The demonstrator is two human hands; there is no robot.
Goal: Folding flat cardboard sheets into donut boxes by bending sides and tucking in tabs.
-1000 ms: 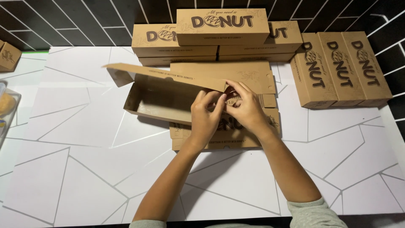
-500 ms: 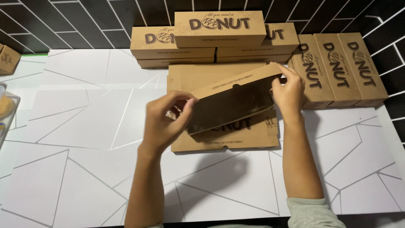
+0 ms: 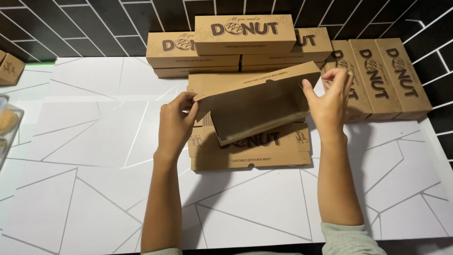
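I hold a brown cardboard donut box [image 3: 259, 106] in the air, tilted, its plain underside facing me. My left hand [image 3: 175, 123] grips its left end. My right hand [image 3: 329, 101] grips its right end with the fingers curled over the edge. Below the box lies a stack of flat, unfolded box blanks [image 3: 250, 151] on the white table.
Several finished brown boxes are stacked along the black tiled wall [image 3: 245, 40], and three more stand side by side at the right [image 3: 377, 75]. A small brown box [image 3: 10, 68] sits at far left. A clear tray [image 3: 7, 127] pokes in at the left edge.
The box went from open, with both hands at its middle, to closed. My hands moved apart to its two ends and tilted it up above the blanks.
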